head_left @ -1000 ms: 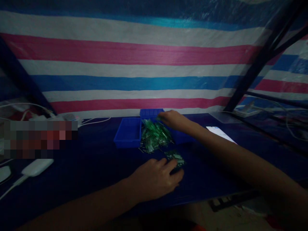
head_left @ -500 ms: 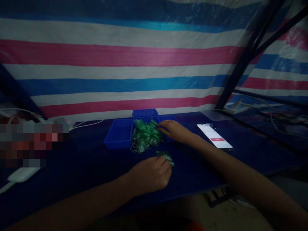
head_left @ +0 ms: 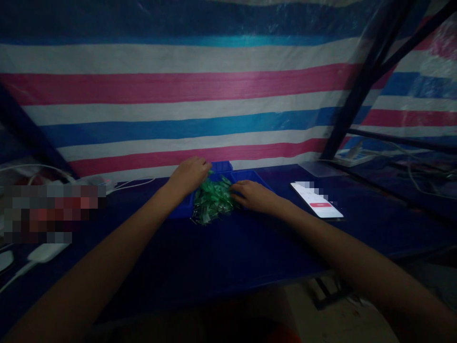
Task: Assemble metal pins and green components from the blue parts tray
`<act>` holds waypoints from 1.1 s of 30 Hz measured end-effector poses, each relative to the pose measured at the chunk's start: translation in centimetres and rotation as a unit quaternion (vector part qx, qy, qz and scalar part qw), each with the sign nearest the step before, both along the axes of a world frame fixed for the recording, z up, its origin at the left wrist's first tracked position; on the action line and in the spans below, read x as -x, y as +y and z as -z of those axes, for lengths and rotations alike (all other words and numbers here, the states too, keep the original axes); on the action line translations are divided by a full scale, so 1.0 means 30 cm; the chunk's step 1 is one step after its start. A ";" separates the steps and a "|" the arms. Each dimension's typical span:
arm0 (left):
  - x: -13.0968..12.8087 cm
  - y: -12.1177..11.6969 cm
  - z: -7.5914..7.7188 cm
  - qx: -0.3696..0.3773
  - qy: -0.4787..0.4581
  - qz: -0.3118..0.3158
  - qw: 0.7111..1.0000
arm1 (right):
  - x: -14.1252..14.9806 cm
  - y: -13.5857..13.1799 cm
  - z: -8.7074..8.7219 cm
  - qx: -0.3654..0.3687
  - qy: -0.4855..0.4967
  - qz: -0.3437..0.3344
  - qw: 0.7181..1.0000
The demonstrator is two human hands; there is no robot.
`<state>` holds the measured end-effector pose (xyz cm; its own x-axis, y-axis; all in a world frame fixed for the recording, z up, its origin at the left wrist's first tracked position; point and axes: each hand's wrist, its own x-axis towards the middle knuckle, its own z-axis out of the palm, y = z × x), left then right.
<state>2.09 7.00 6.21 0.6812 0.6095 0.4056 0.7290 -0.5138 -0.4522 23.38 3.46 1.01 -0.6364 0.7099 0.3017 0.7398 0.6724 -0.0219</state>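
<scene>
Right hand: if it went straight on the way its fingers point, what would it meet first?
Most likely the heap of small green items, right by the fingertips of the right hand; depth is unclear, so they may be touching.

Loose heap of green packets (head_left: 213, 202)
Jumbled, nearer the far edge of the counter (head_left: 214, 262), thin slivers (head_left: 194, 220) at its near side.

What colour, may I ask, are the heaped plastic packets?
The heaped plastic packets look mostly green in the head view.

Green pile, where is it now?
In the head view, the green pile lies on the table just left of centre, between the left hand and the right hand.
</scene>
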 end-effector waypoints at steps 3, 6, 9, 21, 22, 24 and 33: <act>-0.009 0.038 0.067 0.147 0.031 -0.048 0.988 | 0.001 -0.006 -0.005 -0.003 -0.012 -0.007 1.000; -0.014 0.040 0.096 0.173 0.030 -0.068 0.982 | 0.002 -0.011 -0.009 -0.005 -0.023 -0.007 1.000; -0.026 0.024 0.104 0.171 0.031 -0.090 0.981 | 0.003 -0.014 -0.011 -0.005 -0.026 -0.006 1.000; 0.011 -0.021 0.115 0.191 -0.039 -0.018 0.981 | -0.001 -0.011 -0.008 0.014 -0.005 -0.011 1.000; 0.034 -0.025 0.099 0.187 -0.069 0.006 0.980 | -0.001 -0.010 -0.007 0.016 -0.003 -0.010 1.000; 0.082 -0.039 0.074 0.145 -0.115 0.029 0.982 | 0.001 -0.008 -0.006 0.017 0.000 -0.011 1.000; 0.158 -0.100 0.133 0.130 -0.064 0.046 0.988 | 0.004 -0.007 0.000 0.010 -0.004 -0.020 1.000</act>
<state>-2.64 4.02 2.22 0.6916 0.6427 0.3295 0.7169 -0.6665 -0.2045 23.27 3.25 1.00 -0.6667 0.6895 0.2830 0.7122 0.7013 -0.0306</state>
